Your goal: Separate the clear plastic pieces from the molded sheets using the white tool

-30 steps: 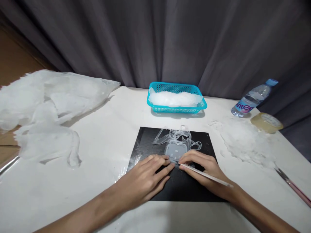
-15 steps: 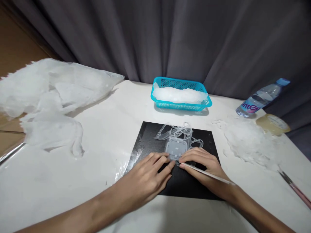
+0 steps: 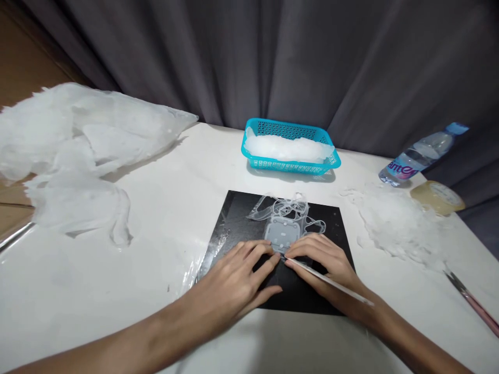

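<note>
A translucent, rounded-square plastic-looking piece (image 3: 283, 234) lies on a black board (image 3: 300, 296), with thin clear loops and strips (image 3: 290, 209) tangled at its far edge. My left hand (image 3: 244, 275) rests on the board with its fingers stretched apart, fingertips touching the piece's near left edge. Pinched in my right hand (image 3: 327, 259) is a slim white pen-like tool (image 3: 331, 282). Its tip meets the near edge of the piece, close to my left fingertips. What kind of tip it has is too small to tell.
A blue basket (image 3: 290, 167) holding white translucent material stands at the back. Bags of similar material (image 3: 117, 124) lie left. To the right are a scrap pile (image 3: 401, 223), a water bottle (image 3: 421, 156), a tape roll (image 3: 438, 197) and pink-handled tweezers (image 3: 471, 301).
My left thumb has spread away from the other fingers, toward me. The tool's tip has shifted slightly left along the near edge. The whole view has tilted slightly.
</note>
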Motion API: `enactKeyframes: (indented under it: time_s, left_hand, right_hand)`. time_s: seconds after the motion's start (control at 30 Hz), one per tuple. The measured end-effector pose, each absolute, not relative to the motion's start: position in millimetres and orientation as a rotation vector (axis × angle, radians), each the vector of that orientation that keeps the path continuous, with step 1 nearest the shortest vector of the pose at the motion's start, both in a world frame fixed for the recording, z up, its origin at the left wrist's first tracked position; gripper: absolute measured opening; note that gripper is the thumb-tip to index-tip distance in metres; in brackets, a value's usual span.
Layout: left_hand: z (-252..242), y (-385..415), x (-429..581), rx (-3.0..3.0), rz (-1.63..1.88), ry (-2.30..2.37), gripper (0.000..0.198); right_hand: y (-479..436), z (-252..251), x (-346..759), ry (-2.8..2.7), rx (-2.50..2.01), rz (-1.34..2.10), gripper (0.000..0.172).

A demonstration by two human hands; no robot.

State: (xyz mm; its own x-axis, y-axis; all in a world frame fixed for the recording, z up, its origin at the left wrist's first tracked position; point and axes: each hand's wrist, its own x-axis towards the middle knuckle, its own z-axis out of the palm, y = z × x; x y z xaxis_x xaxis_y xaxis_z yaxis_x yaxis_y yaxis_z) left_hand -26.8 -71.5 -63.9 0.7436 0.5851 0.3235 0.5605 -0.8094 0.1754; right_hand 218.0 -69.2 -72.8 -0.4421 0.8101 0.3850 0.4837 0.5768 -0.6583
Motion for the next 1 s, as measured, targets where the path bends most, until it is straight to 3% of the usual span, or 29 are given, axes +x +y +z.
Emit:
enactKeyframes:
  time_s: [0.43, 0.73, 1.0]
  left_hand:
    - [-60, -80, -23, 2.938, 0.581, 1.052, 0.04]
    - [-62, -81, -16, 2.978, 0.591, 1.038, 0.041]
    - [-62, -80, -16, 3.011, 0.656, 1.013, 0.035]
  right_hand:
    - [-73, -76, 208, -2.309, -0.993, 0.141, 0.014]
    - [-75, -68, 217, -2.33, -1.015, 0.27, 0.015]
    - [-70, -72, 216, -2.356, -0.965, 0.176, 0.01]
